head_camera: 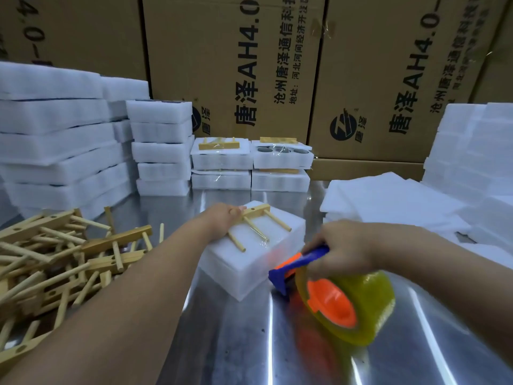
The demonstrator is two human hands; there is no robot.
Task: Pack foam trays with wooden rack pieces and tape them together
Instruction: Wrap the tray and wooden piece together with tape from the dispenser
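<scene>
Your left hand [225,218] lies palm down on the far left corner of the white foam trays [258,262] stacked in the middle of the frame. Its fingers are nearly straight, and the fingertips [239,209] press on the end of the pale wooden rack piece [256,222] that lies on top of the foam. Your left forearm runs in from the lower left, low over the table.

The rack piece's three dowels point towards you, and a strip of clear tape [262,237] crosses the middle one.

Your right hand [342,247] curls tightly round the blue handle of the blue and orange plastic tape dispenser [299,263]. The wrist is bent down, and the arm comes in from the right edge. The dispenser's blue front edge sits against the near right side of the foam stack. Its yellowish roll of tape [369,304] hangs just above the shiny metal table [227,343], blurred.

A loose pile of wooden rack pieces [55,262] fills the lower left. Stacks of empty white foam trays [58,140] rise in the upper left. Taped foam bundles [251,165] stand at centre back, in front of printed brown cardboard boxes [249,65].
</scene>
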